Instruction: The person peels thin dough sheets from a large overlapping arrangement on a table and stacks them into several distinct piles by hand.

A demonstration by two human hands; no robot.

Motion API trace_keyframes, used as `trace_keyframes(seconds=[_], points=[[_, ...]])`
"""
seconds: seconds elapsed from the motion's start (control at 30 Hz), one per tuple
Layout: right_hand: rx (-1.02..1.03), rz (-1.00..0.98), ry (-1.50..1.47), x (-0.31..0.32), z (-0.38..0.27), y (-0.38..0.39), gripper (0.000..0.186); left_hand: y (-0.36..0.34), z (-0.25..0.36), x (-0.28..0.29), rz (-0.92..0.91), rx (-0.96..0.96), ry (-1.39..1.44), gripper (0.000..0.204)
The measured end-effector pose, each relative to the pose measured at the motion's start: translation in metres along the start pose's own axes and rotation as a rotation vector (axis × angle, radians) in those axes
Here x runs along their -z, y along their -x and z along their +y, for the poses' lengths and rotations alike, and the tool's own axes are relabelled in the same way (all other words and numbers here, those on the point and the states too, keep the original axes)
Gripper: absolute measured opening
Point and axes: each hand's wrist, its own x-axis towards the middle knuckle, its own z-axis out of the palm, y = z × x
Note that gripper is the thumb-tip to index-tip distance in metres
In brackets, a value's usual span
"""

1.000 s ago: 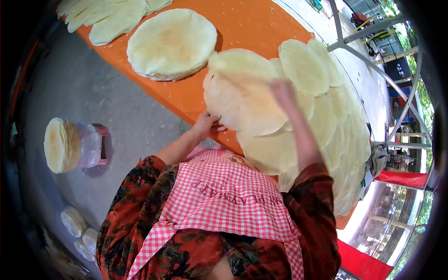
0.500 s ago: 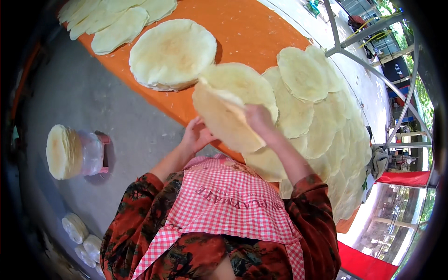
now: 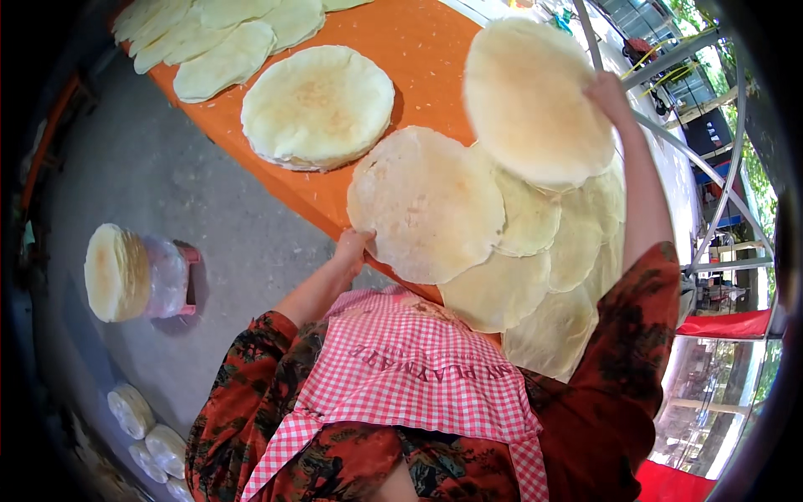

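Up at the far right, my right hand grips the edge of a large round flatbread, slightly blurred and raised above the table. My left hand pinches the near left edge of another round flatbread, which lies nearly flat at the table's near edge. To its right, overlapping flatbreads cover the orange table. A thick stack of flatbreads stands just beyond the left hand's bread, its top one lightly browned.
More flatbreads lie fanned out at the far left of the table. On the grey floor, a stack of flatbreads sits on a plastic-covered red stool. Bagged round stacks rest at the lower left. Metal poles rise at the right.
The bread between my hands has come apart into two rounds. My right hand has swung up and to the right with one, while my left hand keeps the other at the table edge.
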Motion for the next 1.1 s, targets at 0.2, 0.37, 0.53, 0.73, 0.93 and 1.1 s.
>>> trace_keyframes(seconds=[0.2,0.37,0.53,0.73,0.93,1.1], points=[[0.125,0.095,0.1,0.022,-0.125,0.081,0.019,0.011,0.004,0.01,-0.075,0.017,-0.008,0.029],[0.307,0.043,-0.063,-0.138,-0.213,0.224,0.017,0.022,0.012,0.005,-0.143,0.058,-0.069,0.029],[0.278,-0.368,-0.166,-0.203,-0.277,0.295,0.021,0.037,0.014,0.002,-0.179,0.113,-0.044,0.027],[0.23,-0.248,-0.292,-0.185,-0.286,0.291,0.027,0.033,0.01,0.0,-0.237,0.057,-0.007,0.028],[0.108,-0.239,-0.296,-0.203,-0.263,0.28,0.008,0.045,0.03,-0.015,-0.468,0.116,0.223,0.031],[-0.082,-0.28,-0.686,-0.051,-0.215,0.179,0.023,0.026,0.031,0.013,-0.36,-0.018,0.188,0.047]])
